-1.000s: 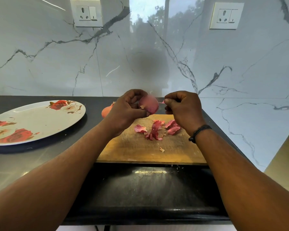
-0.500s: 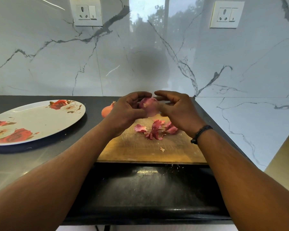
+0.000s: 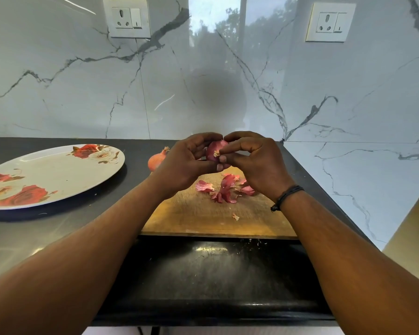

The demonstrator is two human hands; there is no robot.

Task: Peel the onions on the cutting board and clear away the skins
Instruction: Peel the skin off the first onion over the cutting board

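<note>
A purple onion (image 3: 213, 149) is held above the far end of the wooden cutting board (image 3: 203, 218). My left hand (image 3: 186, 163) grips it from the left, fingers curled round it. My right hand (image 3: 254, 160) closes on it from the right, fingertips pinching at its pale root end. Most of the onion is hidden by both hands. A heap of pink-red skins (image 3: 224, 187) lies on the board under my right hand. A small skin scrap (image 3: 235, 216) lies nearer me. An unpeeled orange onion (image 3: 156, 160) sits on the counter left of my left hand.
A large oval plate with red roses (image 3: 58, 170) sits on the dark counter (image 3: 58, 226) at the left. A marble wall with two sockets stands behind. The counter ends at the right by a marble side wall. Small flecks lie on the counter's front edge.
My right hand, which had pulled a strip of skin away to the right, has come back onto the onion and now pinches at its root end. The left hand kept its hold.
</note>
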